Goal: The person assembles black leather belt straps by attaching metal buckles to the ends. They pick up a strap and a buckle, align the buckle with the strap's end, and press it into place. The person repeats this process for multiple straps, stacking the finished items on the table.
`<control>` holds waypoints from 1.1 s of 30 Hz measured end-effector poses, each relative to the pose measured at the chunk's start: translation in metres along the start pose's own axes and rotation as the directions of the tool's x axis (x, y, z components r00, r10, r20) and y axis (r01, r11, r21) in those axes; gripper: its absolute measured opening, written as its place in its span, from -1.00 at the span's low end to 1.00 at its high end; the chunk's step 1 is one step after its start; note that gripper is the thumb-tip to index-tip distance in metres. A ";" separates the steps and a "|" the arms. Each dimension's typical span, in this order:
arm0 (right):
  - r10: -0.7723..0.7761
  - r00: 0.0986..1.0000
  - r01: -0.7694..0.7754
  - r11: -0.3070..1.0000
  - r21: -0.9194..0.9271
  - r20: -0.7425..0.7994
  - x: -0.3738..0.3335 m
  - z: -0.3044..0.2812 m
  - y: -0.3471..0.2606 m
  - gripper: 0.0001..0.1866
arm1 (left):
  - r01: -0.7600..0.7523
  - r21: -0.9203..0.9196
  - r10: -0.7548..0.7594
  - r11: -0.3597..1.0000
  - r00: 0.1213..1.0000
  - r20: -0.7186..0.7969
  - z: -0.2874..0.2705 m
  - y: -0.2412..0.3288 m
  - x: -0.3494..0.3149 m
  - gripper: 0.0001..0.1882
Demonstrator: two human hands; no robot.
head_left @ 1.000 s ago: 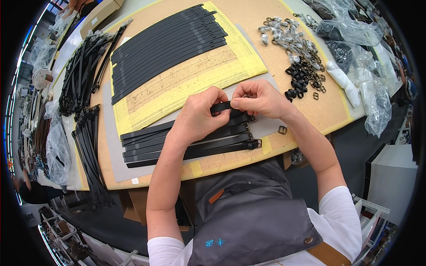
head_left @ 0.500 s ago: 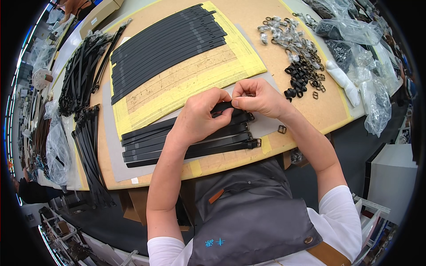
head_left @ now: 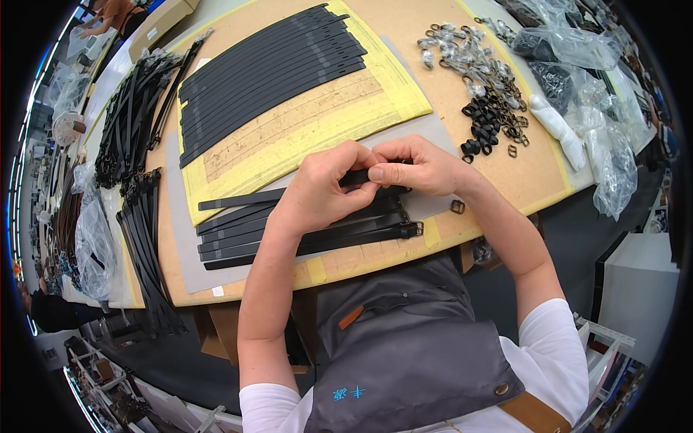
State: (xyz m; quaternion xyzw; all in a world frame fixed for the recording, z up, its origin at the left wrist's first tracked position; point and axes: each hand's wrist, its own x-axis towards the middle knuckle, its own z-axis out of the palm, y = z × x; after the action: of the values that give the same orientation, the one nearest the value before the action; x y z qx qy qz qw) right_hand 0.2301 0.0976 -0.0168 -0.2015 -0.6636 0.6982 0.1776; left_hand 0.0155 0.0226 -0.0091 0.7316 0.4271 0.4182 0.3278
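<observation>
Both hands (head_left: 375, 177) pinch a black strap (head_left: 238, 200) — cluttered tan worktable (head_left: 447, 86).

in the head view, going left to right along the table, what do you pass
clear plastic bag → bundle of black straps → left hand → right hand → small black buckle → white roll → crumpled clear bags

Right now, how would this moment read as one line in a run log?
left hand: pinching black strap | right hand: pinching same strap's end | beneath: finished straps | right: buckle pile
</observation>
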 end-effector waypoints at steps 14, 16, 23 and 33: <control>-0.077 0.986 0.065 0.994 -0.086 -0.146 -0.008 -0.006 0.001 -0.71 | 0.145 0.225 -0.130 0.963 0.988 -0.080 -0.059 0.024 -0.029 -0.80; -0.074 0.987 0.053 0.988 -0.142 -0.146 -0.006 -0.007 -0.001 -0.72 | 0.199 0.273 -0.182 0.941 0.980 -0.086 -0.070 0.028 -0.040 -0.80; 0.110 0.949 -0.180 0.959 -0.220 -0.297 -0.003 -0.008 -0.005 -0.74 | 0.199 0.429 -0.219 0.881 0.976 -0.002 -0.058 0.002 -0.079 -0.79; -0.133 0.942 0.025 0.943 -0.332 -0.307 -0.002 -0.002 0.002 -0.78 | 0.060 0.515 -0.105 0.855 0.993 0.059 -0.072 -0.018 0.015 -0.80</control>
State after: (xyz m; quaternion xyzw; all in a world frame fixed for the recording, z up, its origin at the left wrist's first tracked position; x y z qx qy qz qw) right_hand 0.2332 0.0978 -0.0190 -0.3131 -0.7383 0.5292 0.2771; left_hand -0.0506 0.0527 0.0123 0.7905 0.5396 0.2435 0.1571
